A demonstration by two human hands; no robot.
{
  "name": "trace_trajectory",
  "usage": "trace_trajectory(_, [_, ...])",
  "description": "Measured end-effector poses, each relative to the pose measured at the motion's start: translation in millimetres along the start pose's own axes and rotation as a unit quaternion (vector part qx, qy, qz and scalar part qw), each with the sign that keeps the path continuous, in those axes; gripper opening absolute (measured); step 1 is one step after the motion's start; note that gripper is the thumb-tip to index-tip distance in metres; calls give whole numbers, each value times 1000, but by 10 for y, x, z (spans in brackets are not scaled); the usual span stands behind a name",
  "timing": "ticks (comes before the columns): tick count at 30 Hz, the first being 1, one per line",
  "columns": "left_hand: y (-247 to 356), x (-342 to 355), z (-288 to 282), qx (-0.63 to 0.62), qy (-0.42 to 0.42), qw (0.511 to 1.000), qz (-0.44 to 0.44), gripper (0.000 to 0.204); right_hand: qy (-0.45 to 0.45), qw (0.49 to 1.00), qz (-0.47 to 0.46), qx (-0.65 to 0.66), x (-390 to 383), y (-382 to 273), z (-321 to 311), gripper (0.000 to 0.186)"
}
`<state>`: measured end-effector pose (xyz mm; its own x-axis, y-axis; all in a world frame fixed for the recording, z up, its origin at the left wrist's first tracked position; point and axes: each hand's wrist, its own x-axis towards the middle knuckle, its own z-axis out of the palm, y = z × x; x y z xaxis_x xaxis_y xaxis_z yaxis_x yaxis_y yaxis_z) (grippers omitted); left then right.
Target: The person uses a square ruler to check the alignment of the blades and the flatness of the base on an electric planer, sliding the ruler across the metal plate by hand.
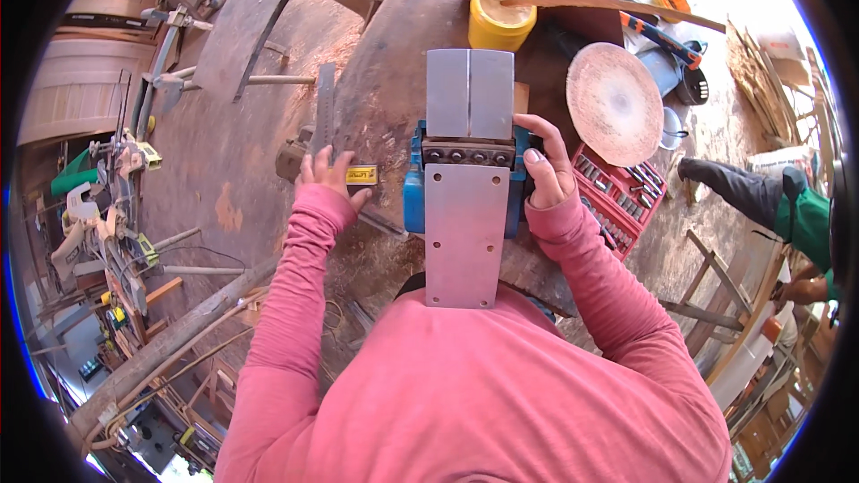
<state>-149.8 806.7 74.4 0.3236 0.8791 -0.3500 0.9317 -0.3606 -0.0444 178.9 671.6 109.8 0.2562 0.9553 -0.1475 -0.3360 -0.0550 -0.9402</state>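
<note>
The planer sits on the bench between the two hands, turned over so that its grey sole faces up and the row of screws on its cutter head shows across the middle. Its blue body shows at both sides.

The hands are well apart. The right hand has its index finger and thumb at the planer's right side; how firmly they press cannot be told. The left hand is spread, its thumb and index finger near a small yellow box; whether they touch it is unclear. A ruler lies just beyond the left hand.

Right of the right hand is an open red socket set, and beyond that hand a round, pale disc. A yellow jar stands beyond the planer, a wooden strip reaching rightward from its top. Far right of the right hand is a person in green.
</note>
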Motion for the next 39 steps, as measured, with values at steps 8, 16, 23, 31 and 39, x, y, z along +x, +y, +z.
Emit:
trace_trajectory(8, [-365,-44,563,-172,138,971,89,54,-28,952,-120,-281,112,-57,189,52])
trace_trajectory(16, [-492,-195,675,-605,206,767,55,48,-30,863,-197,-465,378,-95,795,46])
trace_trajectory(23, [-332,-540,656,-855,231,458,70,48,-26,867,-152,-474,446,-24,754,44])
trace_trajectory(31, [267,-564,401,-884,135,433,115,41,-45,855,-137,-498,491,-83,721,28])
trace_trajectory(39, [518,-528,470,-893,112,424,105,36,-47,864,-148,-479,498,-154,822,12])
